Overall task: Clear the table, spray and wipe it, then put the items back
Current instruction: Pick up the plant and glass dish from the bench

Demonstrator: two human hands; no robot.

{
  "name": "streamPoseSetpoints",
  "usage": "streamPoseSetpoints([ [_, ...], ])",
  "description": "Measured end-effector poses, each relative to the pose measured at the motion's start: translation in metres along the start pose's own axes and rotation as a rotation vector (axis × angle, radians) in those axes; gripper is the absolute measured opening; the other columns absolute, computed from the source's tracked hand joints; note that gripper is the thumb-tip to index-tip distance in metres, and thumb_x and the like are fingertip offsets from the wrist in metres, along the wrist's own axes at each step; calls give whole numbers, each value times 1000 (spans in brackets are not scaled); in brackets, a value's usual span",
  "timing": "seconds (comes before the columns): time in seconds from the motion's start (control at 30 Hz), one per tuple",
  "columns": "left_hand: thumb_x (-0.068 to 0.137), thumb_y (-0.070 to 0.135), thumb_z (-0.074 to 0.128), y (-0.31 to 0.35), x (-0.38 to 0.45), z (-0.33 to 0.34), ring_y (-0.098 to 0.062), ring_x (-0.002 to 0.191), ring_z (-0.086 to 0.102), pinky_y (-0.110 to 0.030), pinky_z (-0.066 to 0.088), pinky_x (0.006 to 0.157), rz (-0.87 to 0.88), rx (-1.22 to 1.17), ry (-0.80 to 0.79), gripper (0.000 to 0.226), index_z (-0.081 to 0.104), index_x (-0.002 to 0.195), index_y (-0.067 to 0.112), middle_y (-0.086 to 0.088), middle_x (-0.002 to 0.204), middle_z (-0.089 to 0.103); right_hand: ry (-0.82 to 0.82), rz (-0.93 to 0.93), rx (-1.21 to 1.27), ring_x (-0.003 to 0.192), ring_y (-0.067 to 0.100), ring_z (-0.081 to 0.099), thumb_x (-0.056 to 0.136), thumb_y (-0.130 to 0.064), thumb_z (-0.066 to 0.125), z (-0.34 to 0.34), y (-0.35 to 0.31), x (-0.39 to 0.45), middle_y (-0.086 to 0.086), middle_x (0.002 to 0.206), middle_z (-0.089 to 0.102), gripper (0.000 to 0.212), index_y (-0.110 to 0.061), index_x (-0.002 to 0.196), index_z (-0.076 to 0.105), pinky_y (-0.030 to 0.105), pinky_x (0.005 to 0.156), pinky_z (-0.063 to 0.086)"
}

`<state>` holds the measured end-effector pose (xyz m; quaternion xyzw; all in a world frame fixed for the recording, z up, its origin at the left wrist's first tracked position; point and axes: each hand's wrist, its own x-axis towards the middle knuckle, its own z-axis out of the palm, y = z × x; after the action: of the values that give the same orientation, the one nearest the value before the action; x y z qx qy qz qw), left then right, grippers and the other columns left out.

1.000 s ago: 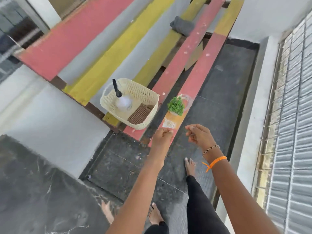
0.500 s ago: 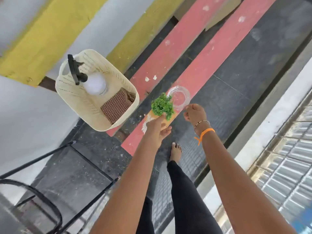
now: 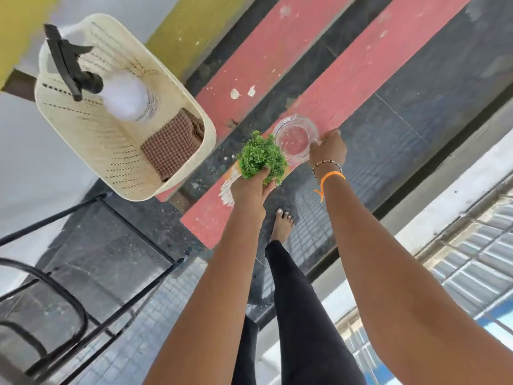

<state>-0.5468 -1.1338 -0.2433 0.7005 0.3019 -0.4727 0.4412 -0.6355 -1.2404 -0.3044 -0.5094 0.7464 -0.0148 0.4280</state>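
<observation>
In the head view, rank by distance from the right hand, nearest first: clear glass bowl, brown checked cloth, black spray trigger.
1. Clear glass bowl: touching the right hand, just to its left.
2. Brown checked cloth: in the cream basket's near corner.
3. Black spray trigger: at the basket's far-left end.

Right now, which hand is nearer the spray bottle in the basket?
Left. The left hand grips the small green plant, just right of the cream basket holding the spray bottle. The right hand holds the clear glass dish, farther right.
</observation>
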Motion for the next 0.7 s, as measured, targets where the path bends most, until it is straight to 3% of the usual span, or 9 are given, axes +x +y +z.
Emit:
streamPoseSetpoints([
  [0.07,75,7,74,1,1,0,-5,44,61,-23,58,62,19,-2,32,17,58,72,8,-3,71,63,-11,-30,-24,96,30,58,84,-9,51,-1,1,2,14,102,63,20,-7,104,52,31,73,40],
  [0.13,75,6,74,1,2,-3,-8,48,60,-21,57,58,40,1,51,21,56,66,8,-4,68,60,-14,-50,-34,84,27,53,80,-8,53,-4,1,1,8,83,57,10,-14,86,48,31,72,40],
  [0.23,74,3,74,1,-2,-15,-10,55,52,-21,58,57,80,19,24,29,48,62,8,-3,63,47,-20,-57,-9,73,23,45,74,-4,54,-5,1,-10,-4,62,39,31,-20,62,30,31,66,41],
  [0.3,74,2,74,-2,-8,-26,-10,54,47,-22,58,59,91,51,6,31,45,63,10,-1,62,38,-27,-48,32,72,23,49,72,-3,54,-7,2,-26,-5,60,35,35,-21,60,27,41,70,53],
  [0.4,74,2,73,-6,-23,-48,-8,53,45,-21,58,58,117,70,4,35,42,61,11,0,58,37,-65,-42,42,77,29,60,73,-4,57,-9,5,-57,-4,62,35,36,-20,61,27,54,74,55],
  [0.5,76,4,72,-7,-39,-80,-9,58,45,-21,59,61,158,60,5,31,44,67,12,0,62,40,-110,-45,43,83,35,63,76,-5,59,-9,8,-94,-1,64,38,36,-19,63,28,56,75,54],
  [0.63,78,8,71,-5,-64,-133,-10,59,46,-20,57,60,210,49,16,27,45,71,13,-2,67,43,-166,-96,16,83,40,66,79,-12,61,-11,2,-152,3,70,46,34,-18,68,30,44,67,52],
  [0.7,78,10,72,-3,-79,-163,-10,59,48,-17,55,56,236,50,26,27,46,70,11,-4,69,44,-193,-146,2,82,38,67,78,-14,63,-13,-4,-184,7,76,52,30,-17,71,34,45,68,52],
])
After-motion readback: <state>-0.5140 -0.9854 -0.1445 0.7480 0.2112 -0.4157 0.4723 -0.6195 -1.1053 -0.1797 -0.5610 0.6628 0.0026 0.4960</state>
